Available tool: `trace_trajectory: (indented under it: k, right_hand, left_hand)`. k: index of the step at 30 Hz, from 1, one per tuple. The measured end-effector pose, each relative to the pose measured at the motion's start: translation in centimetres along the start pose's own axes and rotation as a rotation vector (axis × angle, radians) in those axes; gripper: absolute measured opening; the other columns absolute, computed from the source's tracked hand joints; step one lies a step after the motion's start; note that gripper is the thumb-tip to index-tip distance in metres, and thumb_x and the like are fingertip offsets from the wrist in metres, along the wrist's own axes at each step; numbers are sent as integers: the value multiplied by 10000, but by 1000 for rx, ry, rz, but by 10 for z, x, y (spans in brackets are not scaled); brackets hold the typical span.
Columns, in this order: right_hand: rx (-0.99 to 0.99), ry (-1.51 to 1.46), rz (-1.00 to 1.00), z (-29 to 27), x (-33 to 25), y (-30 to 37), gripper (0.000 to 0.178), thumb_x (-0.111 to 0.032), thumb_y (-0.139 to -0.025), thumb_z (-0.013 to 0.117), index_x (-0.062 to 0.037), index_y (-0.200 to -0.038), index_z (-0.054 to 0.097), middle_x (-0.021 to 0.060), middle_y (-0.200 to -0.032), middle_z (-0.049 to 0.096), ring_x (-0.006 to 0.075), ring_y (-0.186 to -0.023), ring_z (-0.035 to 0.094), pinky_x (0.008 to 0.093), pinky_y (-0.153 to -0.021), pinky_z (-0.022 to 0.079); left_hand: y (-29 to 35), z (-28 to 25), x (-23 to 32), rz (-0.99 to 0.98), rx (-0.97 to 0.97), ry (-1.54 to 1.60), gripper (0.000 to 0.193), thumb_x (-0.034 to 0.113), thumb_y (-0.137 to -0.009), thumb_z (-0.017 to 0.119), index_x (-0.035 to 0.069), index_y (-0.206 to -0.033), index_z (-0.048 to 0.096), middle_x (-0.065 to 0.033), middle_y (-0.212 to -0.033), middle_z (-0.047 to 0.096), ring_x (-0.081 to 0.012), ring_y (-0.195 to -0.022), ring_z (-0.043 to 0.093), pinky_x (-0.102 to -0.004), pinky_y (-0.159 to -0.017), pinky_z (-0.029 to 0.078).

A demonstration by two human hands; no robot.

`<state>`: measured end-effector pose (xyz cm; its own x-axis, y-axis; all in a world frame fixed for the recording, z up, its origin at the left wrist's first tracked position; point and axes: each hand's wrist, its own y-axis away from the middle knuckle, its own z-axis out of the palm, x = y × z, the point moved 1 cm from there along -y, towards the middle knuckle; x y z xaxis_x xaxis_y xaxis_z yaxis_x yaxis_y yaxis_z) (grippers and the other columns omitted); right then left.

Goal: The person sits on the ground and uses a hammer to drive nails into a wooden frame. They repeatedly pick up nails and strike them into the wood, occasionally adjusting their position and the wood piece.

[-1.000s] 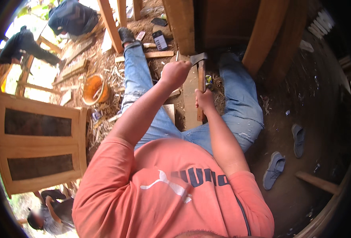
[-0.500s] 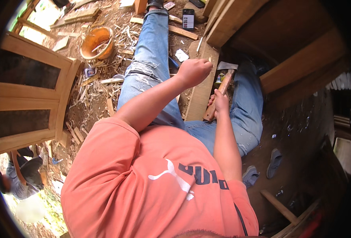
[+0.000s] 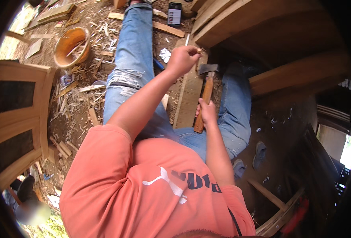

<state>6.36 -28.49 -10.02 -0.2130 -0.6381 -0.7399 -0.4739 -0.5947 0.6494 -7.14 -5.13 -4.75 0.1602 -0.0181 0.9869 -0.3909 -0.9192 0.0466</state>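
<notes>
Hatchet (image 3: 208, 89), in the head view: between the two legs (image 3: 133, 51), clasped low on its wooden handle by the right hand (image 3: 208, 112). Long axis running near to far, leaning slightly right at the far end, roughly parallel with the plank (image 3: 186, 99) to its left. Metal head just right of and slightly nearer than the left hand (image 3: 183, 59), apart from it; closer to that hand than to the right one. Left hand closed over the plank's far part, with a small tan bit (image 3: 199, 50) pinched at the fingertips, too small to identify. Contact with the plank: hard to tell.

Counted: one hatchet, one plank between the legs, one tan bit, one white stick (image 3: 187, 40) just beyond the left hand, one crumpled white scrap (image 3: 165, 55) left of it, one phone (image 3: 174, 14) at the far side, one orange bucket (image 3: 68, 39) far left, one panelled door (image 3: 44, 103) at left, two grey shoes (image 3: 259, 155) at right. Wood shavings (image 3: 74, 95) at left, too many to count.
</notes>
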Motion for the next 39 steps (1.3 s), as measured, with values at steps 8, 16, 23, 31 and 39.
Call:
trace_trajectory:
  k: [8,16,23,31,39]
  right_hand:
    - [65,138,-39,2,-12,5,223,-255,-1119,661,-55,-1077,569,29,-735,604,141,-545,589,335,-499,501]
    - [170,230,-342,19,-40,27,274,-278,-1117,679,-16,-1132,600,31,-730,625,124,-558,611,313,-534,510]
    - [254,551,-396,12,-12,9,304,-276,-1080,715,11,-1172,673,99,-764,710,192,-579,688,377,-570,545]
    - [313,756,-365,12,-7,4,322,-262,-1052,723,25,-1193,689,245,-941,771,400,-911,778,476,-822,595]
    - [290,464,-422,18,-42,19,306,-263,-1043,732,18,-1159,695,250,-950,776,395,-911,786,457,-808,594]
  left_hand:
    - [-14,-7,-36,85,106,77,265,221,-965,878,0,-1096,810,-131,-1004,850,-199,-913,826,-335,-827,631]
    - [-19,-8,-26,136,147,-106,246,232,-953,876,12,-1025,793,-150,-947,832,-243,-858,825,-359,-781,636]
    - [-16,-2,-29,189,171,-143,234,235,-947,873,25,-1005,787,-138,-930,829,-271,-839,818,-383,-762,631]
    - [-11,11,-12,266,138,-171,227,223,-951,865,17,-993,779,-151,-923,822,-284,-849,819,-389,-767,633]
    - [-13,5,-18,233,149,-134,223,222,-951,866,20,-997,783,-142,-923,825,-272,-860,824,-372,-774,633]
